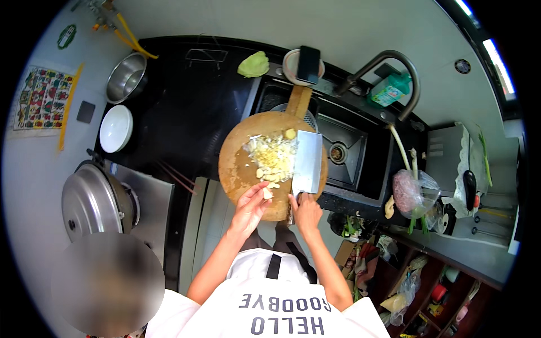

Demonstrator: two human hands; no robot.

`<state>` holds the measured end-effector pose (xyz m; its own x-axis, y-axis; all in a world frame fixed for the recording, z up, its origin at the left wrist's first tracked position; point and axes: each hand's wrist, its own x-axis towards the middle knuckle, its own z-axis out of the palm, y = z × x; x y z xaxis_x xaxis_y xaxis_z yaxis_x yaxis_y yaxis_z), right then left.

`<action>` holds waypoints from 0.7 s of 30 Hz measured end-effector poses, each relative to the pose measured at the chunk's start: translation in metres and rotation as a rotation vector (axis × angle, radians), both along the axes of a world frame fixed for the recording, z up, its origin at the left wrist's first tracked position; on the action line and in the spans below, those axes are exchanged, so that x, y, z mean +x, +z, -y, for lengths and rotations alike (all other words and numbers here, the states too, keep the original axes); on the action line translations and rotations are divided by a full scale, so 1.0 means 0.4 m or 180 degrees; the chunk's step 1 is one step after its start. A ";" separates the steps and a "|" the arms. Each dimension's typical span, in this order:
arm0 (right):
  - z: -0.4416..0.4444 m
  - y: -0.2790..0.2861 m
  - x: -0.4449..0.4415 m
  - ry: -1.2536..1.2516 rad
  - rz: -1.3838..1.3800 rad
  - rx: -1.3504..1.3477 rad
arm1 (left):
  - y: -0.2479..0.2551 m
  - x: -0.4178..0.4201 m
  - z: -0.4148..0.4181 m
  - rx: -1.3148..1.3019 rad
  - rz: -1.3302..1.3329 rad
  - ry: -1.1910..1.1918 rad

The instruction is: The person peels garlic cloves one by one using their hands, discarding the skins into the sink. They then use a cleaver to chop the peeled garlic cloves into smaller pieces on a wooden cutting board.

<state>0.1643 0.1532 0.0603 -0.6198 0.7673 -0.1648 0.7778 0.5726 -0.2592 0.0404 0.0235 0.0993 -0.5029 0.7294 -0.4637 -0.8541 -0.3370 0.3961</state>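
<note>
A round wooden cutting board [236,148] with a handle lies over the near left part of the sink. On it is a pile of chopped pale pieces [274,154], white and yellow, with several whole garlic cloves at the pile's near edge and a yellow round piece [290,134] at its far side. My left hand [250,208] pinches a pale garlic clove [267,193] between thumb and fingers over the board's near edge. My right hand [307,211] is at the handle of a cleaver [308,160], whose broad blade lies flat on the board's right side, beside the pile.
Behind the board stand a bowl [290,67] with a phone [309,64] on it and a curved faucet [410,69]. Right of the sink [342,169] lies a plastic bag of meat [405,192]. A lidded wok [91,203] and a white bowl [116,129] are at left.
</note>
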 end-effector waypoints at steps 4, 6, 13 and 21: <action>-0.020 0.131 -0.032 0.0330 -0.0748 -0.0987 | 0.025 -0.002 -0.019 -0.0566 -0.1186 0.0278; -0.001 0.171 -0.056 -0.0103 -0.1979 -0.2366 | 0.065 -0.002 -0.044 -0.1053 -0.2403 0.0389; 0.013 0.228 -0.087 -0.0609 -0.3051 -0.3250 | 0.116 -0.006 -0.062 -0.1504 -0.4554 0.0127; 0.012 0.237 -0.079 -0.0242 -0.3001 -0.2197 | 0.111 -0.012 -0.065 -0.0979 -0.2624 -0.0246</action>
